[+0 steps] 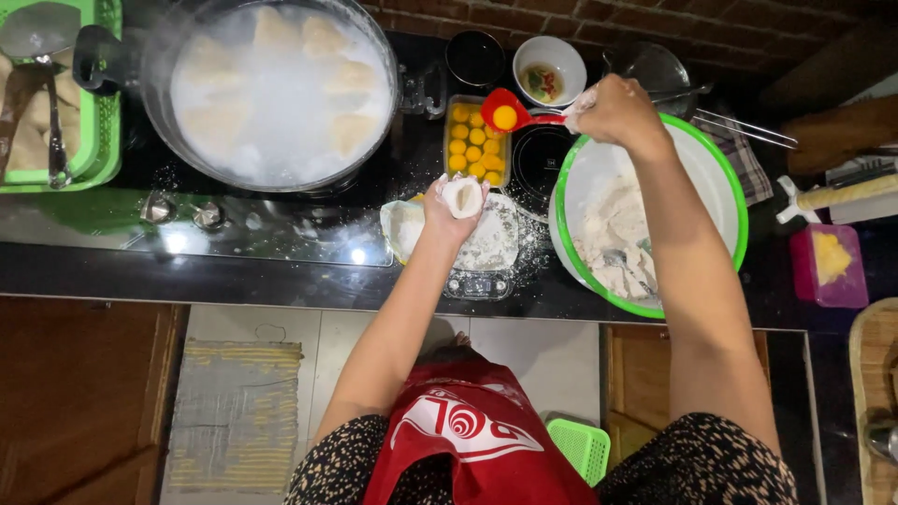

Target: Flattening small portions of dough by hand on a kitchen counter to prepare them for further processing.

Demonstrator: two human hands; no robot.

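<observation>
Black, glossy counter (281, 281) runs across the middle of the frame, dusted with white flour; a red-brown brick wall (599, 23) closes the top edge, and pale floor tiles with one striped mat (236, 411) fill the lower left.

Upper centre: one large pot (281, 89) of cloudy, steaming water holding about six pale dumplings. Upper left: one green basket (98, 112) with a metal ladle lying in it. Right of the pot: one rectangular tray (474, 140) carrying roughly ten yellow yolks, then one dark bowl (474, 58) and one white bowl (550, 67) of sauce above it.

Left hand (454, 210), centre frame, is cupped shut around one white dough piece (462, 196), held above a floured kitchen scale (486, 252).

Right hand (613, 108), upper right of centre, is clamped on the handle of one red spoon (510, 114), whose bowl carries a single yellow yolk (504, 117) just above the tray's right edge.

One green-rimmed white bowl (720, 178) at centre right lies beneath the right forearm and contains white dough lumps.

Far right: one pink container (831, 266) with a yellow filling, one rolling pin (842, 194), and one wooden board (875, 374) at the frame's edge.

Bottom centre: one small green basket (580, 444) on the floor, beside the person's red apron.
</observation>
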